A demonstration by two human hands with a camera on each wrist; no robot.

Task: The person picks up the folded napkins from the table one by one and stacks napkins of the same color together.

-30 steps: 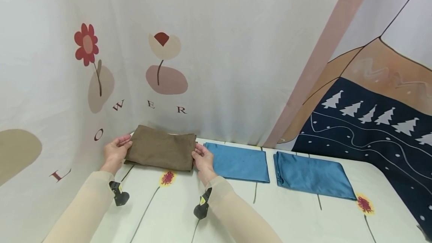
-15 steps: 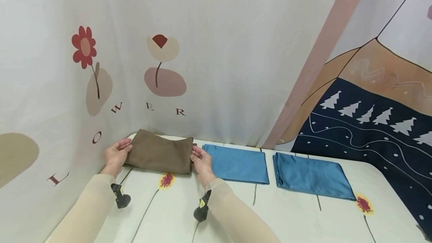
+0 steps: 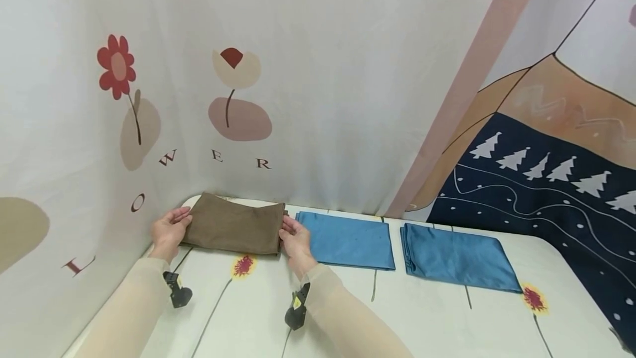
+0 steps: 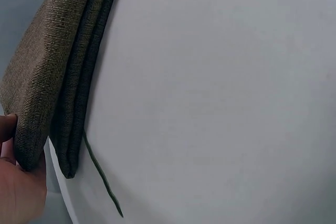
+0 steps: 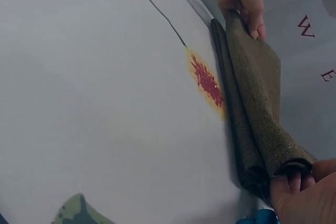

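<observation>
A folded brown cloth (image 3: 233, 225) lies at the back left of the white table, its upper layers lifted a little off the layers below. At its left end my left hand (image 3: 169, 232) pinches the fold, thumb on top and fingers underneath, as the left wrist view of the cloth (image 4: 39, 77) shows. My right hand (image 3: 297, 243) holds the opposite end. In the right wrist view the fingers of that hand (image 5: 310, 199) reach inside the rolled fold while the thumb lies over it. Close to my right hand is a folded blue cloth (image 3: 348, 241).
Farther right lies a second folded blue satin cloth (image 3: 459, 256). A pale curtain (image 3: 323, 98) printed with flowers and letters hangs right behind the table (image 3: 437, 325) and along its left side. Dark fabric with white trees (image 3: 536, 198) hangs at the right.
The brown cloth's upper layers have sunk slightly, with both hands keeping their hold at its ends. The head view has shifted a little; the blue cloths stay put.
</observation>
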